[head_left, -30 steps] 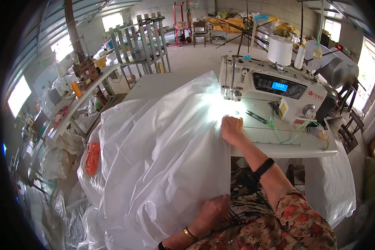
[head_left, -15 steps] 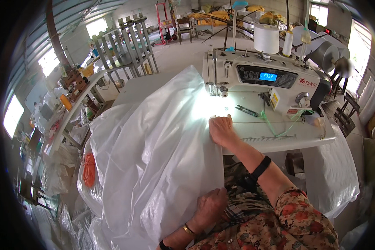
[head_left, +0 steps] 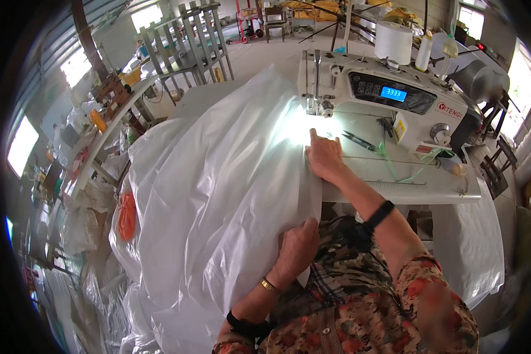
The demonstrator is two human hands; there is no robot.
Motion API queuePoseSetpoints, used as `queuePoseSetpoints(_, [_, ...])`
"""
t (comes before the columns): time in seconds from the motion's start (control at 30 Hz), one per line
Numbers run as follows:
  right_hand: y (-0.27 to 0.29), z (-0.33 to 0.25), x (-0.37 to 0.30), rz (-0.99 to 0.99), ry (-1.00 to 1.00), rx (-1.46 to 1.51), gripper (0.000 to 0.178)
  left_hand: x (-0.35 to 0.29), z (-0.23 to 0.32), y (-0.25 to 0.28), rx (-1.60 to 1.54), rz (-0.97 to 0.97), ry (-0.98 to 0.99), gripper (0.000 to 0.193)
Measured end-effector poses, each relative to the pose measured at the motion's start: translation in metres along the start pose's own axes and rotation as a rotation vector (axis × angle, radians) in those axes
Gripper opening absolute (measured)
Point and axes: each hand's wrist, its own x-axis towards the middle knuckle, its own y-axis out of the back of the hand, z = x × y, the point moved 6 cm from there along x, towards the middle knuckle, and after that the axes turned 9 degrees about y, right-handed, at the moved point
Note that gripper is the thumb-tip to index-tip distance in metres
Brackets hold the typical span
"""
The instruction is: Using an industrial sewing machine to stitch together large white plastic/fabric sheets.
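A large, wrinkled white plastic sheet (head_left: 218, 189) drapes over the left of the sewing machine table and down beside my lap. Its right edge runs up to the brightly lit needle area of the white sewing machine (head_left: 383, 88). Just in front of the needle, my right hand (head_left: 324, 156) holds that edge, its index finger stretched forward and the other fingers bent. Lower down, near my lap, my left hand (head_left: 300, 243) is closed on the same edge, with the fingertips partly hidden. Dark thread snips (head_left: 359, 140) lie to the right of my right hand.
Green string (head_left: 389, 165) trails over the tabletop by a printed ruler strip (head_left: 392, 184). A white thread cone (head_left: 393, 42) stands above the machine. At left are an orange bundle (head_left: 126, 215) and a long curved bench (head_left: 103, 144); a grey metal rack (head_left: 189, 53) stands behind.
Both hands have moved forward along the sheet's edge, the left one up from my lap. My right index finger now reaches out toward the needle. The view has tilted slightly downward.
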Motion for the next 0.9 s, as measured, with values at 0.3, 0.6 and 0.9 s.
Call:
queuePoseSetpoints(0.3, [0.017, -0.045, -0.188, 0.306, 0.734, 0.348, 0.032, -0.124, -0.075, -0.022, -0.259, 0.151, 0.22, 0.033])
queuePoseSetpoints(0.6, [-0.082, -0.072, -0.228, -0.252, 0.779, 0.315, 0.014, -0.148, -0.134, -0.052, 0.121, 0.196, 0.245, 0.026])
queuePoseSetpoints(0.9, [0.024, -0.015, -0.258, -0.073, 0.543, 1.196, 0.025, -0.189, -0.106, 0.022, -1.002, -0.198, 0.633, 0.019])
